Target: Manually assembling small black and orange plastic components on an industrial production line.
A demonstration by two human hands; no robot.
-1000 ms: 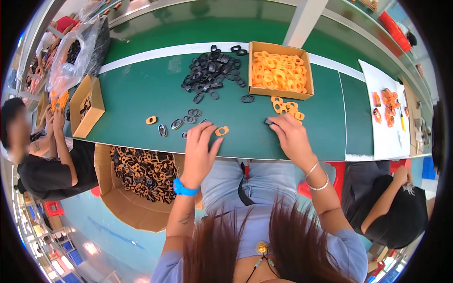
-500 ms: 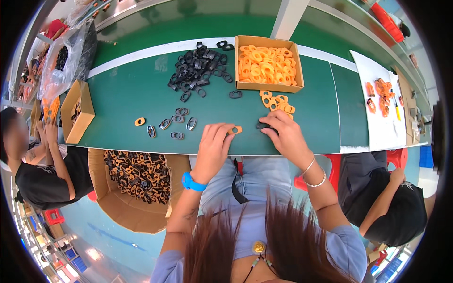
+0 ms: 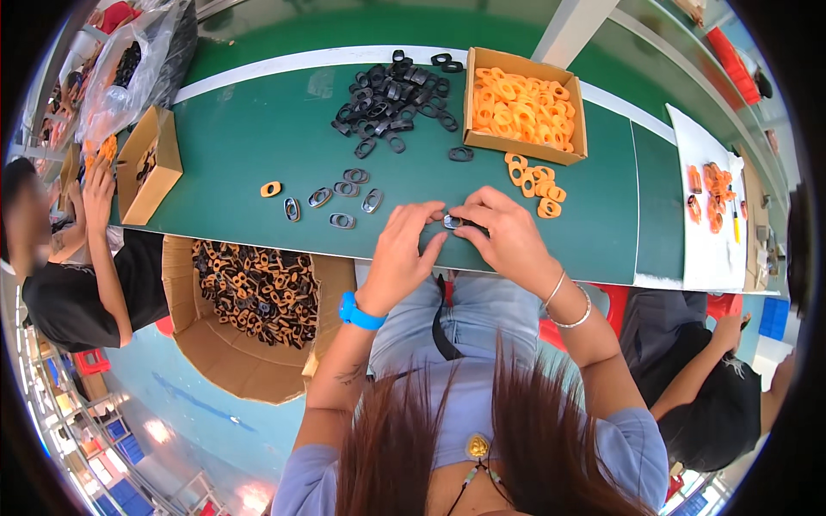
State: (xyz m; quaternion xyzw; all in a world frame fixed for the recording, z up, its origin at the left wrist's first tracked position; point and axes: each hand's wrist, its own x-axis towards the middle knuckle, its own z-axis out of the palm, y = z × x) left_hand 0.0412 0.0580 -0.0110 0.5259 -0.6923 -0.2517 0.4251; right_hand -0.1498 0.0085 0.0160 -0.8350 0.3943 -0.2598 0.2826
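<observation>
My right hand [image 3: 508,232] pinches a small black oval ring [image 3: 451,222] with a shiny face, between thumb and fingertips, just above the green table. My left hand [image 3: 404,241] is beside it, thumb apart from the curled fingers, the index fingertip at the ring's left side. No orange ring shows in my left hand. Left of my hands lie several dark oval rings [image 3: 342,221] with glossy faces and one orange-and-black ring [image 3: 271,189]. Farther off are a heap of black rings [image 3: 387,99] and loose orange rings [image 3: 548,207].
A cardboard box [image 3: 471,138] full of orange rings stands at the back. Below the table edge, at left, a large carton [image 3: 206,370] holds mixed pieces. A white sheet [image 3: 697,258] with orange parts lies at right. Co-workers sit at left [image 3: 82,284] and right [image 3: 697,387].
My hands have come together. The orange ring my left hand held is out of sight; the black ring in my right hand now shows its shiny face. The whole view has shifted slightly.
</observation>
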